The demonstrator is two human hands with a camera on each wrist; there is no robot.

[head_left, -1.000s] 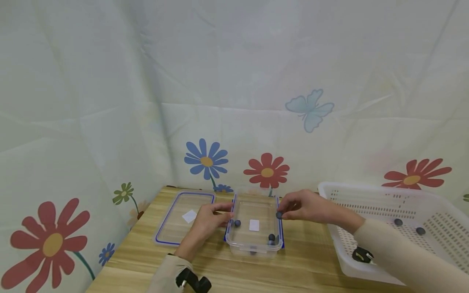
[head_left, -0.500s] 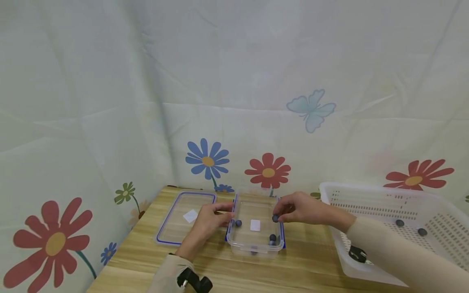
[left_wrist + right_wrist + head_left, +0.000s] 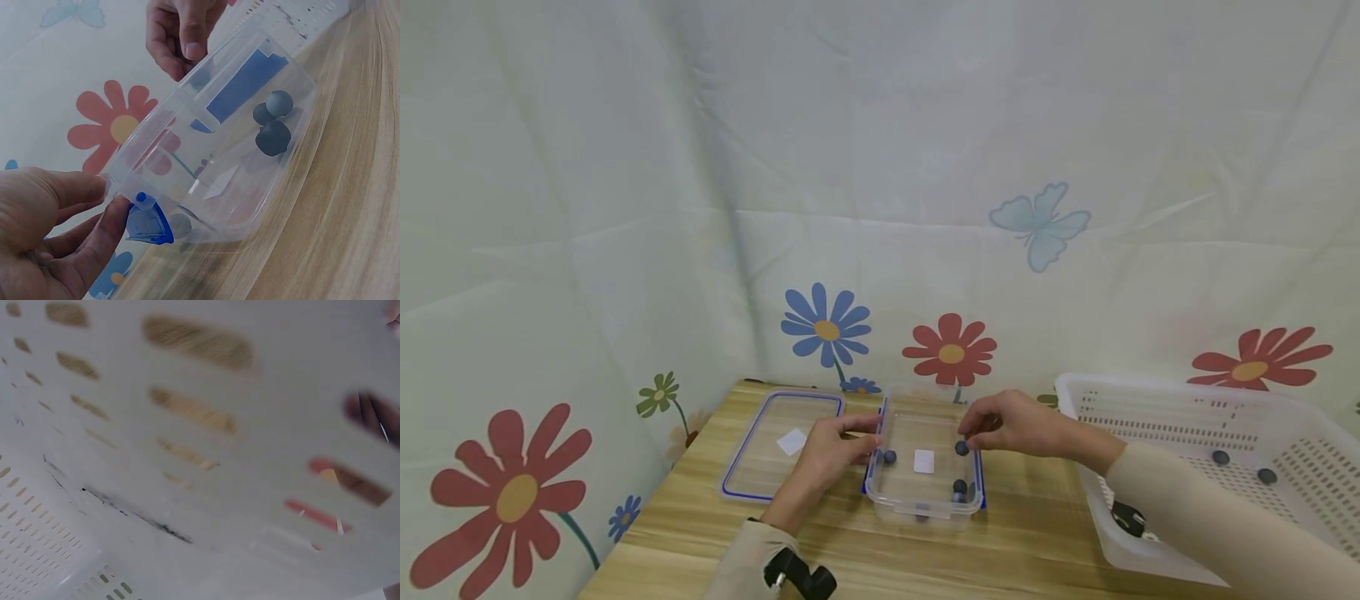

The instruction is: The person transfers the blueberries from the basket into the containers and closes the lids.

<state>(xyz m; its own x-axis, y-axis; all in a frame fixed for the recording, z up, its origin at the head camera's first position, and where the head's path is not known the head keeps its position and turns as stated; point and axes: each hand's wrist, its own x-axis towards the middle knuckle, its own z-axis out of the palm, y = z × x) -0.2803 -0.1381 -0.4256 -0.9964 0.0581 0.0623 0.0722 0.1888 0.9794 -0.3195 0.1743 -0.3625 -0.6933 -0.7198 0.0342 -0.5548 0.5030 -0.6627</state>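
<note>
A clear plastic box [image 3: 917, 505] with blue clips stands on the table, several dark grey balls inside, two of them [image 3: 959, 487] near its front right corner. My left hand [image 3: 829, 450] steadies the left rim, which its thumb and fingers pinch in the left wrist view. Over the right rim hovers my right hand [image 3: 1011, 423], thumb and fingers bent and slightly parted. Just below its fingertips is one dark ball [image 3: 962, 448], inside the rim and seen nearly whole. The right wrist view shows mostly the white basket's slotted wall [image 3: 187, 512], not the fingers' work.
A clear lid [image 3: 752, 495] with a blue seal lies left of the box. To the right, a white slotted basket [image 3: 1157, 557] holds two dark balls [image 3: 1221, 457], with my right forearm across its near corner. A flower-print curtain [image 3: 880, 250] hangs behind the wooden table [image 3: 1030, 533].
My right hand has moved left from outside the box's right rim, bringing the ball inside it. Its fingers have since risen slightly off the ball. My left hand stays at the rim.
</note>
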